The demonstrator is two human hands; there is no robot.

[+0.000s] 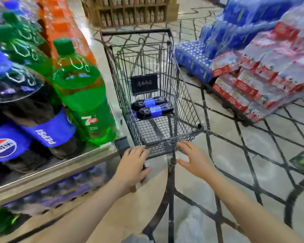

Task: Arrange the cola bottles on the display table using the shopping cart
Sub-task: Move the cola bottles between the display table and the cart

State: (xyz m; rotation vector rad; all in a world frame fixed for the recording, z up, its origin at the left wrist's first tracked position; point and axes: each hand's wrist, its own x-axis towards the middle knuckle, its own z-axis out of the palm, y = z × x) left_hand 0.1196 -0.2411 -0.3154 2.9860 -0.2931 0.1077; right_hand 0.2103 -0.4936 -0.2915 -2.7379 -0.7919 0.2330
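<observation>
**Cart alongside the display, two colas left to shelve**

Head view: I am looking down at the shopping cart [158, 95], which is standing just beside the display surface [63, 165] on my left. Two cola bottles [152, 107] are lying on their sides, touching each other, deep in the cart's basket near its far end. On the surface, upright cola and green soda bottles [82, 95] are already crowding the near corner.

I am judging this as the positioning step: the cart is being brought or steadied next to the display, and unloading is not yet under way. The next move is calling for a long reach over the near rim and down to the basket floor to lift one bottle, then finding a free spot among the standing ones.

The left hand [132, 163] is resting on the cart's near edge, its grip loosely curved over the frame by the handle end. The right hand [193, 160] is hovering at the rim with fingers spread wide, holding nothing; whether its fingertips are touching the wire, I cannot tell.
</observation>
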